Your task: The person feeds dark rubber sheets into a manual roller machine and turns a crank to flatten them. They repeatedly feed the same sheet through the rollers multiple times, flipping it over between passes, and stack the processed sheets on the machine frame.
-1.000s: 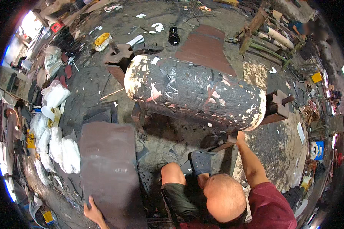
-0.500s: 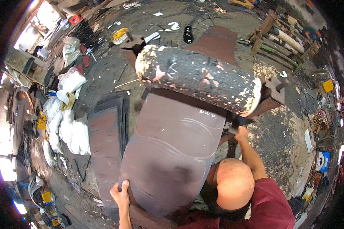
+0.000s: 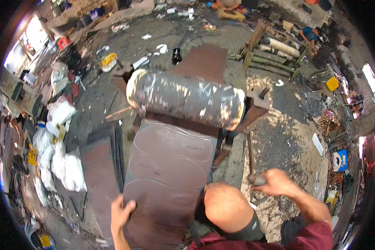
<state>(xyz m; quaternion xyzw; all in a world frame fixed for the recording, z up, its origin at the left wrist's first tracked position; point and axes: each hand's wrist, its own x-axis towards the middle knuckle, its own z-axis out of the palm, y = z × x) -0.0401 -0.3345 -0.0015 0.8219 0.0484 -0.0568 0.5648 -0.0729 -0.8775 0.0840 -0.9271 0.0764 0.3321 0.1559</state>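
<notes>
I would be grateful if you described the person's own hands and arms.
The left hand and right hand are bare, without gloves; no watch or bracelet shows. A short maroon fabric sleeve covers the right upper arm; the left sleeve is out of view.

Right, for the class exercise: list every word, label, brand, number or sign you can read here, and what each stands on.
None can be quoted.
Brown sheet: small dark marks inside its pale outlines, too small and blurred to read.
Blue-and-white pack at the right: printing, too small to read.
Yellow pack at the left: dark marks, too blurred to read.
</notes>
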